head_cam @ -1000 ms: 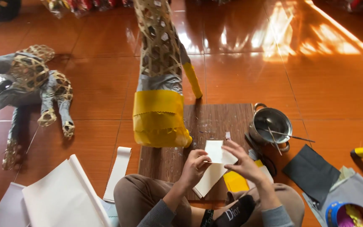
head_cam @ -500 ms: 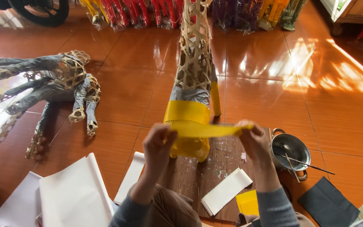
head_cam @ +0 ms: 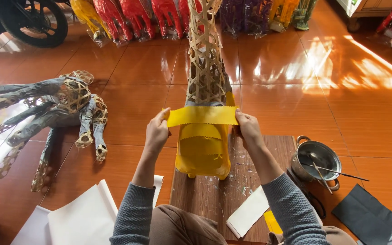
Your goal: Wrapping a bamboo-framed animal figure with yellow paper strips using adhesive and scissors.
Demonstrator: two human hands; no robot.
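Both hands are clamped on a yellow paper strip (head_cam: 202,115) with a zigzag lower edge: the left hand (head_cam: 156,132) pinches its left end and the right hand (head_cam: 249,128) its right end, stretching it level across the front of a tall woven bamboo frame (head_cam: 203,59), just above the yellow paper (head_cam: 203,152) already covering the frame's lower part. The frame stands on a dark wooden board (head_cam: 250,181) on the orange tiled floor (head_cam: 296,100), with a white strip (head_cam: 249,212) lying near the right forearm and a metal pot (head_cam: 316,159) with a brush just beside the board. White sheets (head_cam: 80,218) lie to the left, near a second, grey-papered bamboo frame (head_cam: 51,106).
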